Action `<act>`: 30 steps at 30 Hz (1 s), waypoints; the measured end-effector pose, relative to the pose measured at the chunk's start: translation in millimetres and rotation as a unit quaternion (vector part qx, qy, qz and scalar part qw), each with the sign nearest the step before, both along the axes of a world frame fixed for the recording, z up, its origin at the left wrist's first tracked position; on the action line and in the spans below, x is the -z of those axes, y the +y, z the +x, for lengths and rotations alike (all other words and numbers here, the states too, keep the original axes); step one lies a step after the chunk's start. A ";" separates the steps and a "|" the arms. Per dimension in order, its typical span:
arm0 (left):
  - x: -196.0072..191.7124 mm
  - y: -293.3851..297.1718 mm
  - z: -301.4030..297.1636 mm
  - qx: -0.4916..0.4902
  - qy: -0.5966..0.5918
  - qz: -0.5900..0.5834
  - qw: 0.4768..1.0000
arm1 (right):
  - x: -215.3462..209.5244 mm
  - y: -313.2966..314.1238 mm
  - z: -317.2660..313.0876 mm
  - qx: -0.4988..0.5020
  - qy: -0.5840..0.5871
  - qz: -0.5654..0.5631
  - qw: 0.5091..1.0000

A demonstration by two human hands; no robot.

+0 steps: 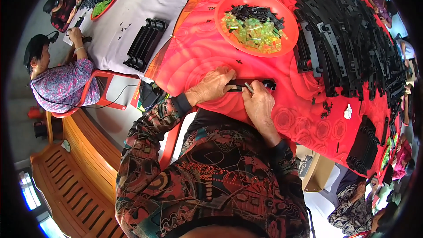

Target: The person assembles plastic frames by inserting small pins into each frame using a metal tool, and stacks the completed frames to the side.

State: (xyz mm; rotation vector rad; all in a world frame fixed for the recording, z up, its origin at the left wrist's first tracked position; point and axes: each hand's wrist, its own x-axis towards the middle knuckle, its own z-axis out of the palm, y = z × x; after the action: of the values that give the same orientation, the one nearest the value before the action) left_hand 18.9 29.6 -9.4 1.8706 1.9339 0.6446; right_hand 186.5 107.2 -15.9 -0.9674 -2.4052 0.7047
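- Black plastic strip (252, 83), long and narrow with a rounded end on the right, lies flat on the red cloth just in front of the person, pinned under both hands.
- Left hand (212, 86) lies across the strip's left end, fingers curled over and pressing it down onto the table.
- Right hand (257, 103) pinches a small silvery pin (249, 87) between thumb and fingertips, its tip touching the strip near the middle.
- Red cloth (207, 53) with a rose pattern covers this table; a few tiny black bits lie scattered on it.
- One orange bowl (282, 46) stands beyond the strip, holding a heap of yellow-green translucent pieces (255, 33) with some black pieces on top; too many to count.
- One big pile of black strips (352, 44) fills the right side of the table, far too many to count.
- A smaller stack of black parts (365, 145) sits near the right edge.
- A second table under a grey cloth (132, 9) stands to the left, with one bundle of black strips (145, 44) on it.
- Two people sit at that grey table on the left, one of them on a red chair (103, 90); more people show at the right edge.
- A wooden bench (83, 167) stands at the lower left.
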 end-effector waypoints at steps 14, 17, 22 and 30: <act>0.0 2.9 1.5 -0.029 -0.007 0.022 0.999 | -7.4 -2.3 1.1 -0.017 -0.015 0.014 1.000; 0.3 2.8 2.9 -0.038 -0.016 0.029 0.999 | -8.4 8.1 1.1 -0.015 -0.031 0.014 0.999; 2.9 4.8 2.2 -0.049 -0.019 0.010 0.999 | -7.1 12.6 1.7 -0.009 -0.014 -0.006 1.000; 1.0 8.3 2.0 -0.051 -0.018 0.030 0.998 | -2.0 21.7 10.5 0.039 0.097 0.010 0.994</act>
State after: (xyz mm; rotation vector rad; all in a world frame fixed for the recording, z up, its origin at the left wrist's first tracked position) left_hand 20.9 37.9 -10.3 1.7915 2.0172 0.7705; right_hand 197.0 128.9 -13.9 -0.9344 -2.1893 0.7106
